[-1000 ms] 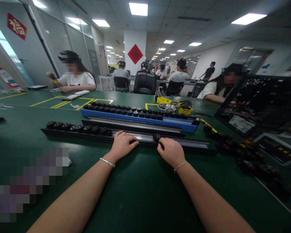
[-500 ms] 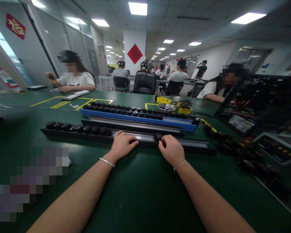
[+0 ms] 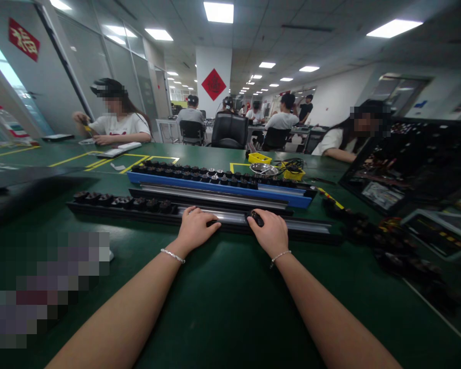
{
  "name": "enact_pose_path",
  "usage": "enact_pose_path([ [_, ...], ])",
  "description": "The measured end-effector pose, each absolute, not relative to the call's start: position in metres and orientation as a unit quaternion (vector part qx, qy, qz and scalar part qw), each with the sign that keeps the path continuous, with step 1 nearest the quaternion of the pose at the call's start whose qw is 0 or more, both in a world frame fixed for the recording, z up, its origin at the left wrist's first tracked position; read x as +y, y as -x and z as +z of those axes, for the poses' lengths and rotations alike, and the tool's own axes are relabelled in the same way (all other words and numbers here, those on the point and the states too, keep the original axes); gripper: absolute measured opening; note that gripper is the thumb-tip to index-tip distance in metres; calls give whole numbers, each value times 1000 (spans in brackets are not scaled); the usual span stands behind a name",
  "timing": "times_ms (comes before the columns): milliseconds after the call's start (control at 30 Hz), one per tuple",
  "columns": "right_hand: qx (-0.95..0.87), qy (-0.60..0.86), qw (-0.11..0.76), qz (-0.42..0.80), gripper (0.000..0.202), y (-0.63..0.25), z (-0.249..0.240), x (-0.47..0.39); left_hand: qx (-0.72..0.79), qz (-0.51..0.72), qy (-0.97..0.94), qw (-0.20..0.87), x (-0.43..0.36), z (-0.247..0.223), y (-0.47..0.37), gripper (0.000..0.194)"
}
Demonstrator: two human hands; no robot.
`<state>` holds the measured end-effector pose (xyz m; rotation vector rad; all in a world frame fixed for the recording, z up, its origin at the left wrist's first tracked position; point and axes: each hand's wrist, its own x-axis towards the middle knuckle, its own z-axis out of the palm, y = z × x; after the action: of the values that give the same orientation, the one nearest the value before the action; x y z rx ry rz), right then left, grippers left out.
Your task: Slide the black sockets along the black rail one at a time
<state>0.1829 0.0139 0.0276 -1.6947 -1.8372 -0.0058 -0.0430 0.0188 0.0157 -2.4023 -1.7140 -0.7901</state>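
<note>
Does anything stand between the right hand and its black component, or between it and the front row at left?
Nothing visible separates the right hand and black component. Toward the component row, the left hand lies between, on the front rail.

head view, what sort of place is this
Probably an assembly workshop: small black parts sit in long rails on a green bench marked with yellow lines, and other people sit beyond.

The long rail (image 3: 230,219) lies before the tray (image 3: 215,188), seemingly parallel.
</note>
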Motion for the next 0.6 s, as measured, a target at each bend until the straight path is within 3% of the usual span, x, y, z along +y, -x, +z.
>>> enact_pose_path([
  [600,-689,646,326,-37,30,-182,30,11,-555,-264,788,34,17,16,42,25],
])
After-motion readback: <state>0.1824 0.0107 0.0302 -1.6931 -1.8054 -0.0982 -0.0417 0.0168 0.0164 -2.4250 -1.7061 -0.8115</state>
